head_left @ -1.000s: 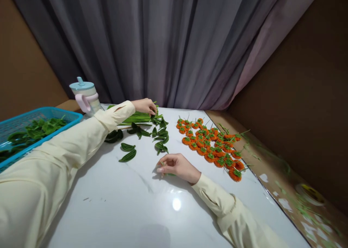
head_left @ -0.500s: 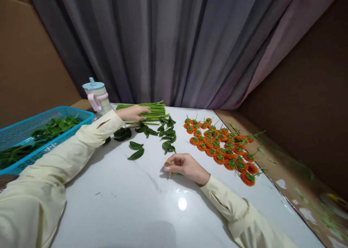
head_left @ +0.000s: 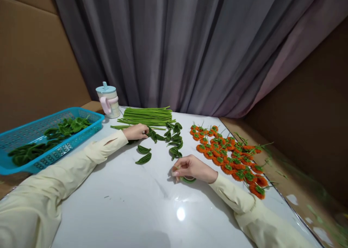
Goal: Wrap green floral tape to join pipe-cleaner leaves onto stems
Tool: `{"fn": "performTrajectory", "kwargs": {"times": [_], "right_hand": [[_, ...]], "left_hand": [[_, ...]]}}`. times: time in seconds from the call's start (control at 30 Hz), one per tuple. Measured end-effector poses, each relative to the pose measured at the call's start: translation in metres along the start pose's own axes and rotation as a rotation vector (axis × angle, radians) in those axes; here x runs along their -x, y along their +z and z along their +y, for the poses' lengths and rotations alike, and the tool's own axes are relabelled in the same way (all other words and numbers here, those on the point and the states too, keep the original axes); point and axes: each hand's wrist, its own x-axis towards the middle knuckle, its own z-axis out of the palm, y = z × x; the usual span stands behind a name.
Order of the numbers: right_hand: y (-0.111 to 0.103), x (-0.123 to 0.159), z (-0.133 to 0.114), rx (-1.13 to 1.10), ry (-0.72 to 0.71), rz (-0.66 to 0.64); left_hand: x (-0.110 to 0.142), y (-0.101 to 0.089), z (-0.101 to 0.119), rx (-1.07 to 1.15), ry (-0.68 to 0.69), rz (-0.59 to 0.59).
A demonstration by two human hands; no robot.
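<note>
My left hand (head_left: 136, 131) has its fingers curled together at the near side of the green stems (head_left: 148, 114), touching the dark green fuzzy leaves (head_left: 154, 136). Whatever is in its fingertips is hidden. My right hand (head_left: 195, 169) hovers low over the white table (head_left: 152, 204), thumb and fingers pinched. A green fuzzy leaf (head_left: 188, 180) shows under its palm, and a thin bit of green shows at the fingertips. Two loose leaves (head_left: 143, 158) lie between my hands. More leaf clusters (head_left: 175, 135) lie just beyond my right hand.
Several orange fuzzy flowers (head_left: 225, 155) with green centres and thin stems cover the right side. On the left stands a blue basket (head_left: 100, 122) with green leaves inside. A lidded cup (head_left: 110, 101) with a pink handle stands behind it. Grey curtain (head_left: 176, 49) hangs behind the table.
My left hand has drawn back from over the stems to the leaves in front of them, and its fingers have closed. My right hand stays pinched. The view has shifted slightly.
</note>
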Motion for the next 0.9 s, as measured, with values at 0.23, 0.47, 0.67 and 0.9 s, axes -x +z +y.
{"fn": "performTrajectory", "kwargs": {"times": [0.23, 0.47, 0.67, 0.9], "right_hand": [[0.007, -0.003, 0.008, -0.001, -0.046, 0.141], [0.013, 0.002, 0.008, 0.002, -0.023, 0.201], [0.022, 0.008, 0.008, -0.091, -0.023, 0.234], [0.022, 0.012, 0.010, -0.130, -0.060, 0.204]], "left_hand": [[0.005, -0.016, -0.003, 0.309, -0.118, 0.126], [0.018, -0.014, 0.038, 0.907, -0.125, 0.085], [0.033, 0.008, 0.088, 1.393, -0.204, -0.288], [0.037, 0.020, 0.102, 1.662, -0.291, -0.391]]}}
